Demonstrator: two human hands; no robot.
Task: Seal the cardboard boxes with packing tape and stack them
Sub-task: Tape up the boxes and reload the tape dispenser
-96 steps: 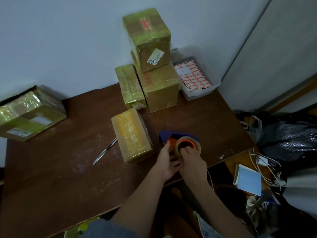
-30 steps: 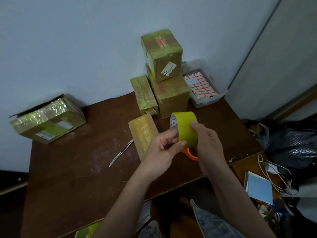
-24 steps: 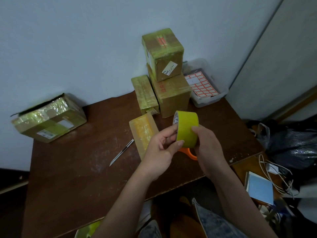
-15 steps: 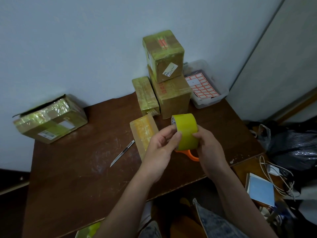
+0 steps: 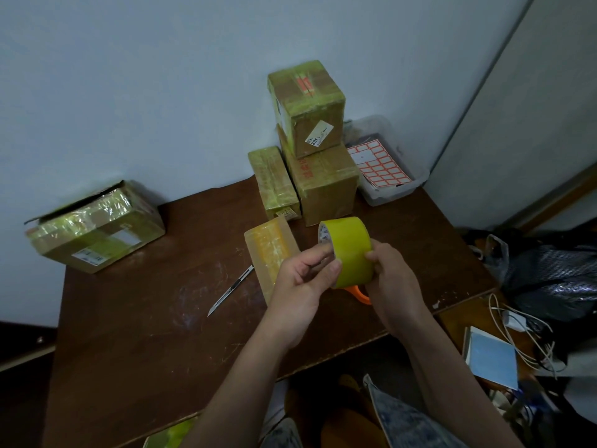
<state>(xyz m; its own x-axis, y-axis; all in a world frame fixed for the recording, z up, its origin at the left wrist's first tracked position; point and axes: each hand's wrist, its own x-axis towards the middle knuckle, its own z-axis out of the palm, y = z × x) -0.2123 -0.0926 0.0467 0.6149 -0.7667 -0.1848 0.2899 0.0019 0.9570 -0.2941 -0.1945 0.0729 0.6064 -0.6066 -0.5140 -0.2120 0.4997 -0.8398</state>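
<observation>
Both hands hold the yellow tape roll [image 5: 350, 250] above the surface [image 5: 145, 318] — left hand [image 5: 303, 279] pinches its 9 o'clock rim, right hand [image 5: 392, 276] grips its 3 o'clock side.

We see a yellow tape roll [image 5: 352, 250] held above the table. Two taped cardboard boxes [image 5: 318, 140] stand stacked; three others lie nearby.

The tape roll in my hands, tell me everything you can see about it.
The tape roll is wide and glossy yellow-green, wound on a white core printed with small dark marks on its visible end. It is held above the table, its axis roughly level, the core's end facing left. The left hand pinches its left edge with thumb and fingers; the right hand grips its right side. No loose end shows. Something orange peeks out just beneath.
</observation>
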